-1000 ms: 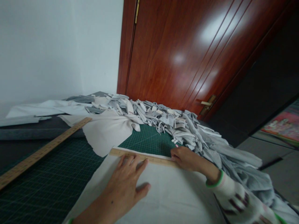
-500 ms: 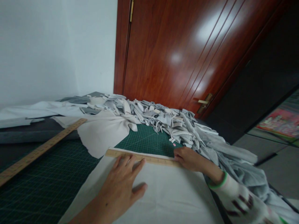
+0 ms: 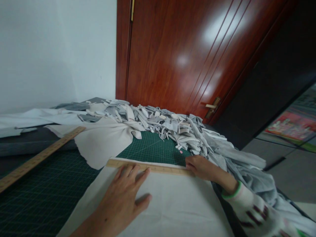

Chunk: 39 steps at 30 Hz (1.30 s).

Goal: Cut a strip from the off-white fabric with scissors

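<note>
A white cloth [image 3: 177, 200] lies flat on the green cutting mat [image 3: 155, 148]. Along its far edge rests a short wooden ruler [image 3: 163, 169]. My left hand [image 3: 125, 194] is spread flat, its fingertips pressing the ruler onto the cloth and its thumb on the cloth. At the ruler's right end, my right hand [image 3: 199, 167] is closed, knuckles up; whatever its fingers may hold is hidden beneath them. Its wrist comes out of a white knitted sleeve [image 3: 251, 204] with a green cuff.
A long wooden ruler [image 3: 44, 156] slants across the mat's left side, its far end over a pale cloth piece [image 3: 103, 141]. Heaped grey and white fabric scraps [image 3: 170, 125] line the back. Grey cloth [image 3: 256, 184] lies right; behind stand a wall and a brown door [image 3: 168, 56].
My right hand has shifted a little to the right along the short ruler. My left hand stays on the ruler. The whole view has turned slightly, moving the scene left.
</note>
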Motion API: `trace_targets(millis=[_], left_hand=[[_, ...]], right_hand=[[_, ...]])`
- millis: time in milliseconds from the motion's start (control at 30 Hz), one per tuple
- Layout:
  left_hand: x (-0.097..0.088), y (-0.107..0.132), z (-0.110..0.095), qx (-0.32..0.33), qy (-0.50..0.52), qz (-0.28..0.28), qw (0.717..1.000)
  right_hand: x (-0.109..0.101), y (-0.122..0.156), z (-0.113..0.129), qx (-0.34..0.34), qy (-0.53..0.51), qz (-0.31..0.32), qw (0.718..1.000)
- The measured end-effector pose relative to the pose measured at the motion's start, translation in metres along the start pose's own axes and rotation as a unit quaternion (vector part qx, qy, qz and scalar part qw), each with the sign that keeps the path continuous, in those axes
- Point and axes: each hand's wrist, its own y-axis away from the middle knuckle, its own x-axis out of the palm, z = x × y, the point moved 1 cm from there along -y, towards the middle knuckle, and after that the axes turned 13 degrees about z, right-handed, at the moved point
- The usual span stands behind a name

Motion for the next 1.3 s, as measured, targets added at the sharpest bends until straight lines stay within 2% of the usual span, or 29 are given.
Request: trace_targets(millis=[367,667,1067,1300], left_hand=[[0.011,0.000,0.006,0.014,-0.022,-0.054,0.998],[0.013,0.000,0.009,0.021,-0.046,-0.066,0.997],[0.011,0.000,0.010,0.029,-0.065,-0.078,0.994],[0.016,0.001,0.013,0.030,-0.035,-0.081,0.996]], right_hand=[[0.001,0.002,-0.004,-0.003,0.000,-0.007,1.000],[0.004,0.003,-0.010,0.000,0.001,-0.004,1.000],[0.002,0.008,-0.003,0.013,0.001,-0.018,1.000],[0.005,0.009,-0.005,0.012,-0.010,-0.031,0.999]])
